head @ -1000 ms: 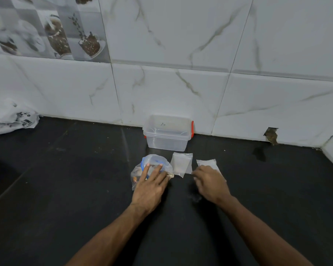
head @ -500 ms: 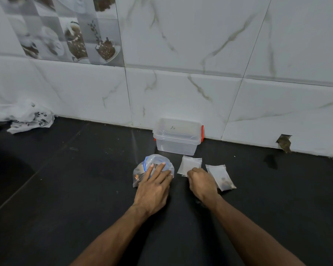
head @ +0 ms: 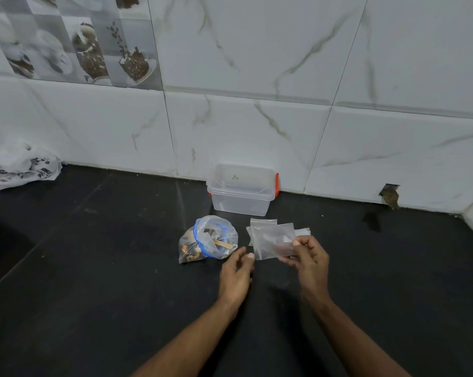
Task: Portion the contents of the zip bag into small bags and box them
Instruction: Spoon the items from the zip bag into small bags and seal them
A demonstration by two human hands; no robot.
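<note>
A clear zip bag [head: 208,239] with a blue zip strip lies open on the black counter, holding brown bits and a wooden stick. My right hand [head: 310,261] pinches a small clear bag [head: 273,240] and holds it lifted above the counter. More small bags [head: 262,222] lie behind it. My left hand [head: 236,272] hovers just left of the lifted bag, fingers loosely curled, its thumb near the bag's lower corner, holding nothing. A clear plastic box [head: 242,193] with red clips stands open against the wall.
A crumpled white plastic bag [head: 21,165] lies at the far left of the black counter [head: 93,281]. The tiled wall [head: 257,126] runs right behind the box, with a chipped hole [head: 390,194] at the right.
My left hand has come off the zip bag and moved right. My right hand has picked a small bag up off the counter.
</note>
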